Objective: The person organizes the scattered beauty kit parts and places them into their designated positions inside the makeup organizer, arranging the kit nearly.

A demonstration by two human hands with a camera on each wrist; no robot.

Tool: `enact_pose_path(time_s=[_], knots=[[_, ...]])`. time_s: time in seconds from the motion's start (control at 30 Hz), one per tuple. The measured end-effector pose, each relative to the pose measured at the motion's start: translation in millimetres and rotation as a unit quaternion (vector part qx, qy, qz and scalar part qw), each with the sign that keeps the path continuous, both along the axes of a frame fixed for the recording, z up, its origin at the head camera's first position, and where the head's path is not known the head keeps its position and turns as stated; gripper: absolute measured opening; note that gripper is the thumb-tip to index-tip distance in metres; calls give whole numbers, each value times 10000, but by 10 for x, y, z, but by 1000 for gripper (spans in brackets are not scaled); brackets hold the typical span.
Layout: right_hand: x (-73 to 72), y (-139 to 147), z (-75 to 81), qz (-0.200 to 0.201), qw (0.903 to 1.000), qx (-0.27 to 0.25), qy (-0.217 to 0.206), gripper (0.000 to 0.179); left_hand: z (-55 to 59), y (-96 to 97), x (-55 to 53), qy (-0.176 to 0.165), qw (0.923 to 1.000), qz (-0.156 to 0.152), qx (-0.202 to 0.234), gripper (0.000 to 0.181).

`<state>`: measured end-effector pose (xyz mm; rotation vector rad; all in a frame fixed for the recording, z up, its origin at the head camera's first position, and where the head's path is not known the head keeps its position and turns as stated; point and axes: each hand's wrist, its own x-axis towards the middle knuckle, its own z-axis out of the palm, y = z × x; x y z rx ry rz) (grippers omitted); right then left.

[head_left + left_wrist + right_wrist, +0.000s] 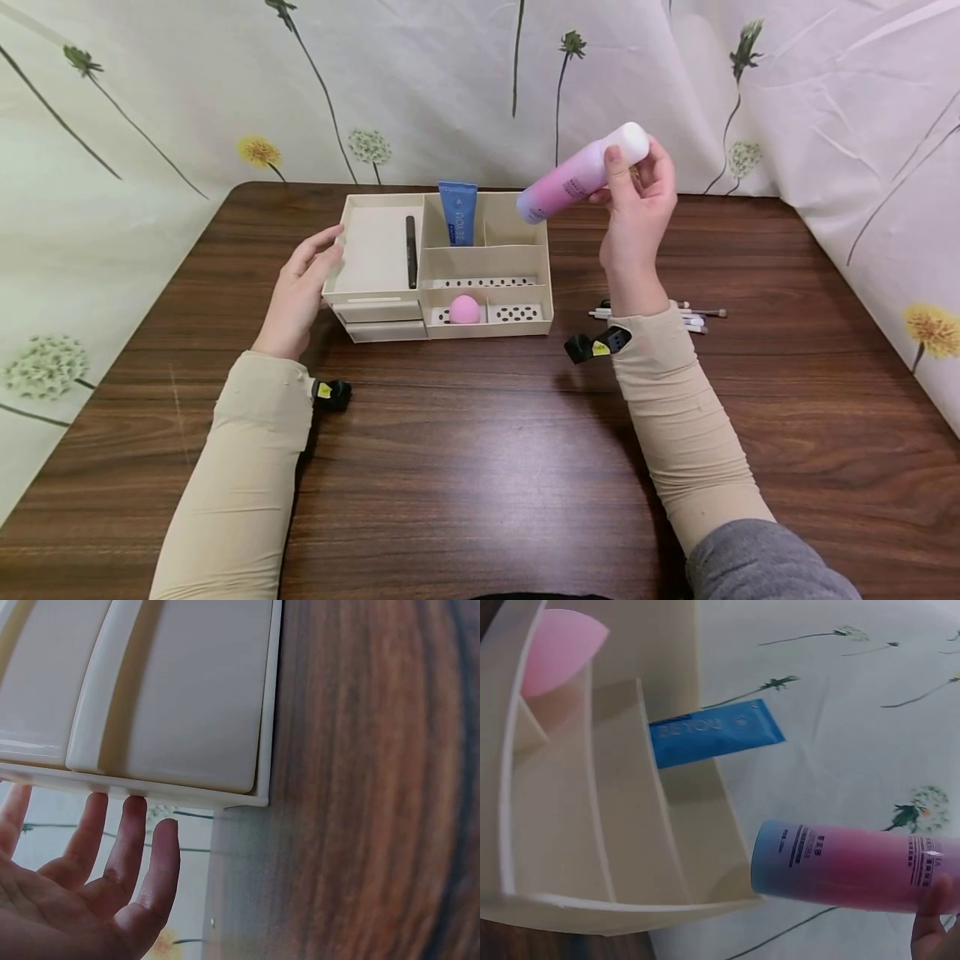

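From where I stand, the right hand (637,200) has a firm grip on a pink-and-blue bottle (566,179), thumb and fingers round it near its white cap (634,140). The bottle is tilted, capped end up and to the right, its blue base angled down above the back right compartment of a cream desktop organizer (483,262). The left hand (292,292) is open, its fingers loosely extended and fingertips touching the organizer's left side.

In the organizer's other back compartment, right beside, a blue squeeze tube (459,215) lettered "BEYOU" stands upright and rises over the rim. A pink makeup sponge (464,310) sits in the front left cubby, on a black-dotted lining. On the flat tray (371,250) at the left lies a black pen (411,252), and beneath that tray are two drawers (378,312), both pushed in.

Slim brushes (697,321) lie in a bunch on the wood-grain desk (465,458), to the right of the organizer and partly hidden by the right wrist. A pale cloth (450,83) printed with dandelions hangs behind the desk.
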<state>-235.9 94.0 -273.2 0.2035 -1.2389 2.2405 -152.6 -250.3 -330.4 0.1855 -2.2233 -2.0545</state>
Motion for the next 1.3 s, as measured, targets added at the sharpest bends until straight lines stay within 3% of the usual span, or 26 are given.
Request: enact_pose_path(time_s=[0.27, 0.67, 0.9, 1.3], knots=[[-12, -107, -138, 433, 9973, 589, -5, 30, -7, -2, -2, 13, 10000, -13, 52, 50], [-80, -142, -298, 576, 9866, 1522, -108, 34, 1, 9, 1, -5, 10000, -22, 64, 50], [-118, -156, -346, 706, 9753, 2062, -365, 38, 18, 3, 11, -12, 10000, -16, 23, 51], [-153, -190, -359, 576, 9541, 2853, -702, 43, 6, 2, 8, -2, 10000, -15, 37, 49]])
